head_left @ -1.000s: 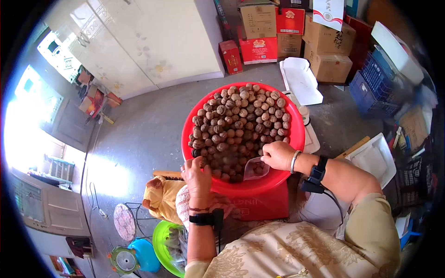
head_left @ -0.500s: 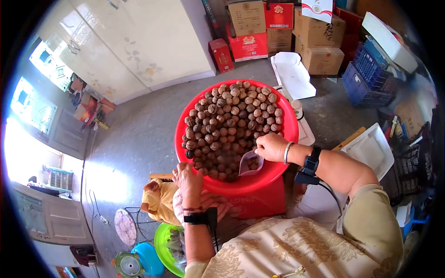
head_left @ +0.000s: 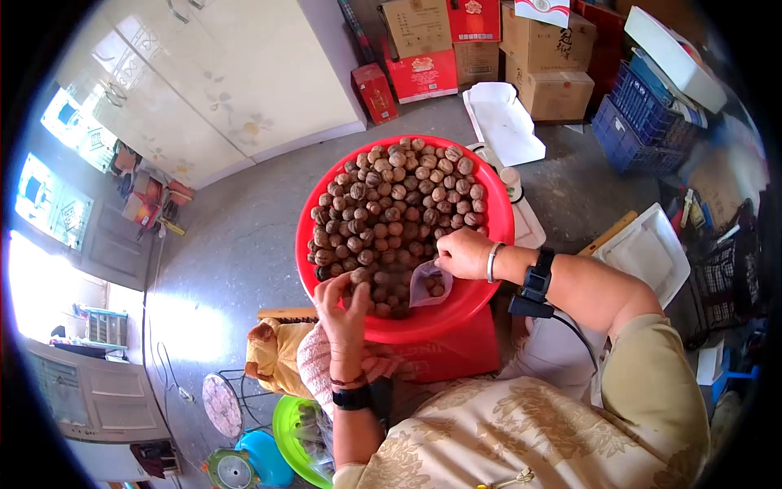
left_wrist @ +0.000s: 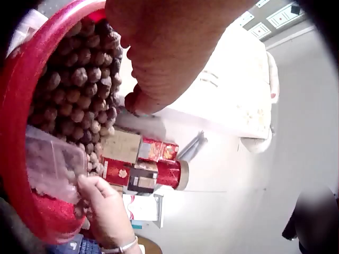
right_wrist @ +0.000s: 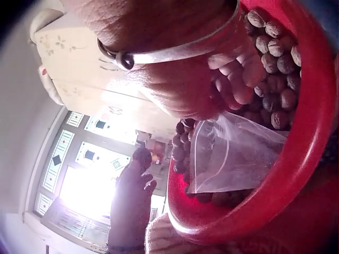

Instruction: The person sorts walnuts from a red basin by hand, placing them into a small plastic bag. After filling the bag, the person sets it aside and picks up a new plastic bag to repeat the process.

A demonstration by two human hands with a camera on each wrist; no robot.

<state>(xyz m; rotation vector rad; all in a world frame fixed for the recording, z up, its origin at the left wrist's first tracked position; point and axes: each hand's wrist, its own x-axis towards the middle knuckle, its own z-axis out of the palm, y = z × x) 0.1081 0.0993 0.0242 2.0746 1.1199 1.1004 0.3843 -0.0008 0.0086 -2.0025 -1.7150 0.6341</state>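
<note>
A wide red basin [head_left: 498, 244] is heaped with brown walnuts [head_left: 399, 191]. My right hand [head_left: 466, 254] pinches the rim of a clear zip bag [head_left: 423, 285] over the near right part of the basin. In the right wrist view the bag [right_wrist: 228, 159] hangs open under the fingers, and a few walnuts show inside it in the head view. At the basin's near left edge, my left hand [head_left: 340, 314] holds a walnut [head_left: 360, 277] between thumb and fingers. That same hand [left_wrist: 164, 53] looms large in the left wrist view, its grip hidden there.
The basin stands on a red box [head_left: 456, 354]. A green basin [head_left: 289, 432] and a yellow plush toy [head_left: 273, 354] are at the left. White foam trays [head_left: 505, 122] lie behind and right, with stacked cartons [head_left: 558, 49] and blue crates [head_left: 635, 130] beyond.
My left hand has come up off the basin's rim area, its fingers now raised with a walnut. The right hand keeps hold of the bag, whose mouth now faces up more. The head view has shifted.
</note>
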